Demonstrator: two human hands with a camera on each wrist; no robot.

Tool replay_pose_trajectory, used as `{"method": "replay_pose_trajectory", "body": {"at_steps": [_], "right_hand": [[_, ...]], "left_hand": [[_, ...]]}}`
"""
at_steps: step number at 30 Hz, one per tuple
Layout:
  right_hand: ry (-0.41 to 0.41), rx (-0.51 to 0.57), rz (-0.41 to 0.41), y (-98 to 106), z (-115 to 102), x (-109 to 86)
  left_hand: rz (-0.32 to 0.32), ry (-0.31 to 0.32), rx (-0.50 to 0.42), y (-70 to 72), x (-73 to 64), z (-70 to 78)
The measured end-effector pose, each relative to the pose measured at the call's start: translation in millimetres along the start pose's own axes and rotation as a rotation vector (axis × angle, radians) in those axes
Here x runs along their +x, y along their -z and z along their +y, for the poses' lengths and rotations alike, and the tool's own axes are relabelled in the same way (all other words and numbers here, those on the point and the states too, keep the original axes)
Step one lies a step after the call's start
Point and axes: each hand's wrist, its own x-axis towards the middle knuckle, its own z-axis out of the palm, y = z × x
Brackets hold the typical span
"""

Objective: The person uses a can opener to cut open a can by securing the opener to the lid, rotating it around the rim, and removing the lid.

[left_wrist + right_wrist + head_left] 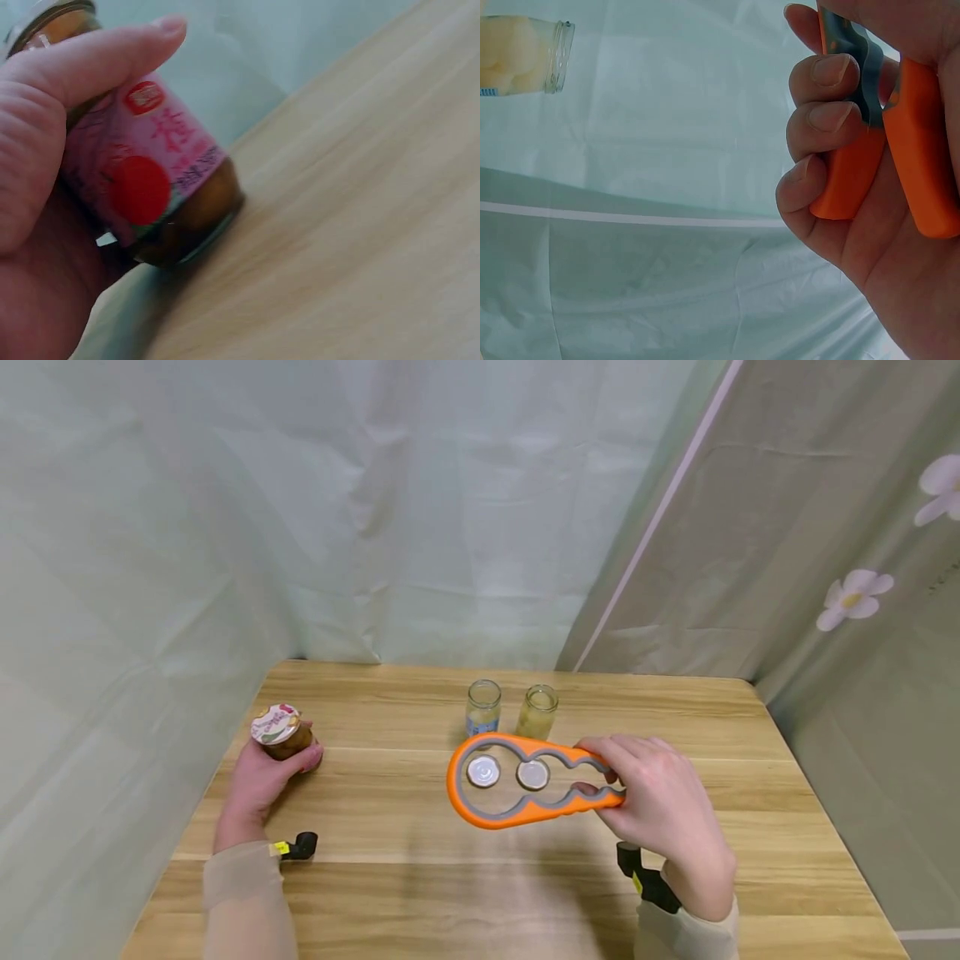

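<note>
At the table's left side my left hand [258, 781] grips a glass jar [169, 165] with a pink label and a patterned lid [275, 724]. The jar is tilted in the left wrist view, its base near the tabletop. My right hand [663, 785] holds the handles of an orange and grey jar opener [480, 817], fingers curled round them in the right wrist view. The opener's loop hangs above the table. Through it show two round lids [483, 771], lying flat. Just beyond stand two open glass jars, one with a blue label [483, 714] and one with pale contents [537, 714].
The wooden table [360, 827] ends against a pale hanging curtain [420, 527] at the back. More curtain [885, 710] with flower prints hangs along the right edge. Both open jars stand close together near the back middle.
</note>
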Motion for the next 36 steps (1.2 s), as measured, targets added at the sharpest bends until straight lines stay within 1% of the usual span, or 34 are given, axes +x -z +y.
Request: {"method": "replay_pose_trajectory", "body": {"at_steps": [4,10,13,19,23,29,34,36], "right_hand": [[0.000,-0.003,-0.004,0.7,0.2,-0.2],[-0.004,-0.002,-0.008,0.7,0.2,-0.5],[-0.010,-0.005,-0.005,0.6,0.2,-0.6],[-0.009,-0.007,-0.002,0.6,0.1,-0.7],[-0.007,-0.007,0.001,0.3,0.0,-0.4],[-0.006,-0.006,0.001,0.8,-0.2,0.0],[-0.007,-0.007,0.007,0.4,0.2,-0.9],[-0.010,-0.012,0.005,0.9,0.2,-1.3]], "left_hand": [[0.058,-0.005,-0.026,-7.9,3.4,-2.7],[0.092,-0.010,-0.065,-14.5,4.8,-1.4],[0.102,-0.007,-0.066,-15.5,4.7,-0.4],[0.121,0.011,-0.024,-17.1,4.5,0.0],[0.138,0.024,-0.026,-19.2,4.6,0.9],[0.162,0.026,-0.035,-22.2,5.0,2.6],[0.153,0.027,-0.025,-24.9,3.6,6.0],[0.138,0.018,-0.049,-27.0,3.2,9.0]]}}
